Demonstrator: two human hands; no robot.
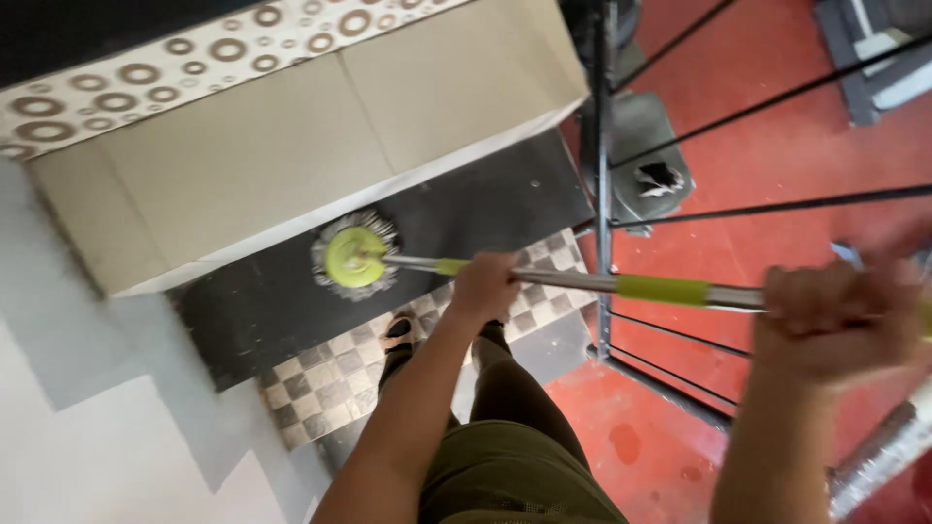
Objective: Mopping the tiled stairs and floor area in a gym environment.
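Holding a mop [354,257] with both hands, we are looking down at a stair step. Our left hand [482,288] is wrapping tight around the shiny metal pole [573,280] near the middle of the frame. Our right hand [833,315] is squeezing the pole too, far over at the right edge, and it is looking blurry. The round mop head is green with gray strings around it. It is sitting left of the middle, on the dark step [291,291], just beside the tan stair wall [243,165]. A checkered strip [330,374] is running along the step's edge below it. Our foot in a sandal [398,330] is standing on that strip. Black railing bars [604,175] are standing at the right, with a red floor [777,136] far below them.
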